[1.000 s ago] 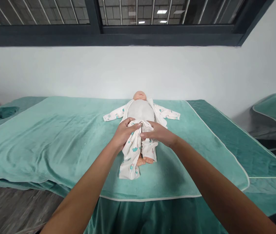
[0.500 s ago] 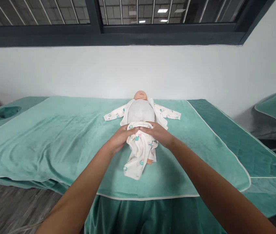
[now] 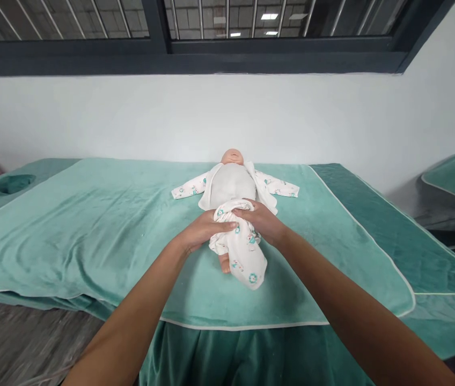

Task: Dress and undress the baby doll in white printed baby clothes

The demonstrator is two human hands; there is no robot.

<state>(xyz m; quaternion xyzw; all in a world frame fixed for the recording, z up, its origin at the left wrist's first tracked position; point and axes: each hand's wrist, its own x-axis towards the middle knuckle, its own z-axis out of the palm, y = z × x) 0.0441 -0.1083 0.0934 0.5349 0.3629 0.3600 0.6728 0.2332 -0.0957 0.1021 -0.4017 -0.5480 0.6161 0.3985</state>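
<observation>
Head view: one camera, looking along the bed [image 3: 332, 343] from its near edge.
Doll: the baby doll [image 3: 232, 182] lies on its back on the teal blanket [image 3: 90, 230], about midway across the bed and closer to the far edge by the wall.
Long axis: head to the far edge, feet to the near edge, running straight away from the person between the two forearms.
Garment: the romper [image 3: 247, 254], white with a print, lies open over the grey trunk with its sleeves spread toward the left and right edges. Its leg part is bunched at the hips, and one loose end trails toward the near edge.
Left hand: the left hand [image 3: 203, 231] is closed on the bunched cloth from the left-edge side, fingers curled over the top.
Right hand: the right hand [image 3: 263, 221] is clenched on the same bunch from the right-edge side.
Nearer hand: neither; both meet at the hips, the left a little closer to the near edge.
Bare foot: one foot [image 3: 224, 264] shows just left of the loose end.
Hidden: hips and thighs are under hands and cloth; the other leg is perhaps inside the loose end, though I cannot tell.
Cut off: both arms leave the picture at its bottom edge.
</observation>
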